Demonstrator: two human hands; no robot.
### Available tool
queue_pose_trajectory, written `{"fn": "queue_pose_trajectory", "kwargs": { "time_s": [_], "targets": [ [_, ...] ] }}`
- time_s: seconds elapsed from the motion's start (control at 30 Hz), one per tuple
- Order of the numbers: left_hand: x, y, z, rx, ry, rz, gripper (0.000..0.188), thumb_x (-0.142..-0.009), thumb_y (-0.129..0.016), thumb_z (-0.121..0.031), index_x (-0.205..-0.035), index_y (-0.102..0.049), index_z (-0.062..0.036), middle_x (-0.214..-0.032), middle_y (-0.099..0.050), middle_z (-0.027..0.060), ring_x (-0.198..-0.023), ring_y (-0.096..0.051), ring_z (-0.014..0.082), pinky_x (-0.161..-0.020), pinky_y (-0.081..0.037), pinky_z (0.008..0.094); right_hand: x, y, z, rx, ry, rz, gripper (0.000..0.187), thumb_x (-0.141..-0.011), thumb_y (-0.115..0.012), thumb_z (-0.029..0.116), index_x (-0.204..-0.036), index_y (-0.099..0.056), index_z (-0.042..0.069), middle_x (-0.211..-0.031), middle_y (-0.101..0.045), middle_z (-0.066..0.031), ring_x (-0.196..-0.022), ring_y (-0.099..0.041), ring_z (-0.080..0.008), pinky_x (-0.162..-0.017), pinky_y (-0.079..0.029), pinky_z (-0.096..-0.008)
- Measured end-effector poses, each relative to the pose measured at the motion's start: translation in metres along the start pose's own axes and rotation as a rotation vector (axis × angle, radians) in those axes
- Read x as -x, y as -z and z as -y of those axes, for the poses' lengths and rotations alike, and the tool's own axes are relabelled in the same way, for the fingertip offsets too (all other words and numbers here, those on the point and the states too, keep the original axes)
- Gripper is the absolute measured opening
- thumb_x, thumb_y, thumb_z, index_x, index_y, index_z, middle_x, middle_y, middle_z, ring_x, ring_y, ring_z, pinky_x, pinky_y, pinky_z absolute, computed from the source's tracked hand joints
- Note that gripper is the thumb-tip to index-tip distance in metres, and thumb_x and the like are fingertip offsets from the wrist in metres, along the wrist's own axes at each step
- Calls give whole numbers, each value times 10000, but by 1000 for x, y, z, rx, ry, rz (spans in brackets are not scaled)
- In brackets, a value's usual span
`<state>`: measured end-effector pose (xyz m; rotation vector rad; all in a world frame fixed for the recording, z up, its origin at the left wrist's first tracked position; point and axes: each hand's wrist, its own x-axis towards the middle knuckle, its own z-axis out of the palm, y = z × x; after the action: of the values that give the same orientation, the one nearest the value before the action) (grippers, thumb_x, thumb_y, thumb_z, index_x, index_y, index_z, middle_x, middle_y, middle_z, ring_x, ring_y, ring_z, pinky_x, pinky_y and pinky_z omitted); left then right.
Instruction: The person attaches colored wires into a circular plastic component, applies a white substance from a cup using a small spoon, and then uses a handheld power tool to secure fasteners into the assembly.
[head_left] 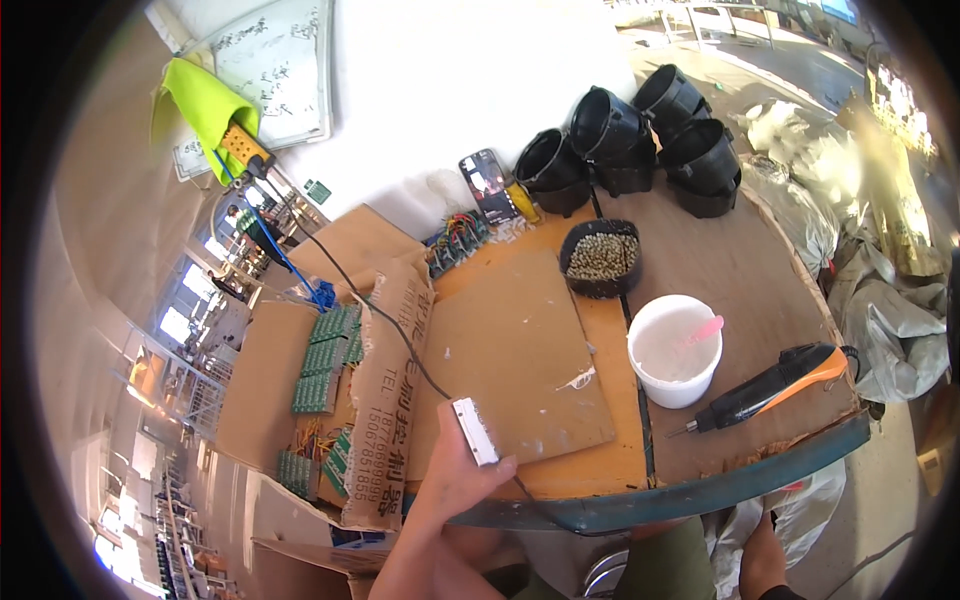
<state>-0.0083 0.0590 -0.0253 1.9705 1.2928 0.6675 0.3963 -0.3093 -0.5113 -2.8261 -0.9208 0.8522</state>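
My left hand [463, 470] is closed around a small white rectangular box [476, 432], above the near edge of the table. A dark cable [402, 335] leads from the box up to the left, and another length hangs below my hand. My right arm [764, 553] reaches down past the table's front edge at the lower right, beside a plastic bag [808, 510]; its fingers are hidden. Left of my left hand stands an open cardboard box [395, 430] with green circuit boards [328, 360] and wires inside. A flat brown board [520, 360] lies on the table in front of me.
An electric screwdriver [770, 388] lies at the right, near a white tub [675, 352] with a pink handle in it. Behind are a black bowl of small metal parts [601, 258], several black cups [610, 130] and a phone [490, 185]. Plastic sacks [890, 320] lie beyond the right edge.
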Motion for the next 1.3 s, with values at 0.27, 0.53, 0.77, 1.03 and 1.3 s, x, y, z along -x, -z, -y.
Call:
{"fn": "queue_pose_trajectory", "kwargs": {
  "time_s": [0.27,0.53,0.77,1.03,1.3],
  "targets": [
    [9,28,17,-28,14,-172,601,-702,-775,-14,-1115,-341,-50,-877,-535,57,-744,-566,126,-603,-509,279,27,-19,-7,-22,-42,22,516,-869,-605,320,-1268,-581,-7,-1146,-656,-260,-1076,-620,-403,-932,-480,-480],
    [-8,18,-13,99,-163,157,646,-710,-806,-25,-1157,-340,-48,-913,-575,65,-819,-602,162,-743,-509,306,40,40,-1,-25,-7,-8,510,-870,-604,315,-1263,-587,-10,-1145,-655,-265,-1069,-621,-407,-925,-484,-482],
    [-21,17,1,147,-229,296,746,-718,-817,-101,-1279,-339,16,-942,-597,89,-852,-601,154,-754,-516,328,91,173,-57,-160,-99,-72,505,-872,-604,311,-1259,-591,-13,-1144,-654,-268,-1063,-622,-411,-918,-487,-484],
    [1,61,22,-110,1,156,822,-619,-843,-310,-1230,-441,63,-986,-651,191,-901,-649,294,-821,-531,395,229,345,-8,-186,217,-888,366,-939,-590,228,-1234,-560,14,-1064,-662,-169,-814,-649,-259,-695,-526,-381],
    [12,48,41,-216,57,-224,675,-674,-798,-201,-1115,-328,0,-892,-655,292,-872,-666,465,-751,-536,468,247,372,288,-581,838,-278,342,-869,-568,168,-1126,-642,-45,-943,-686,-254,-926,-690,-366,-827,-527,-414]
  ]
}}
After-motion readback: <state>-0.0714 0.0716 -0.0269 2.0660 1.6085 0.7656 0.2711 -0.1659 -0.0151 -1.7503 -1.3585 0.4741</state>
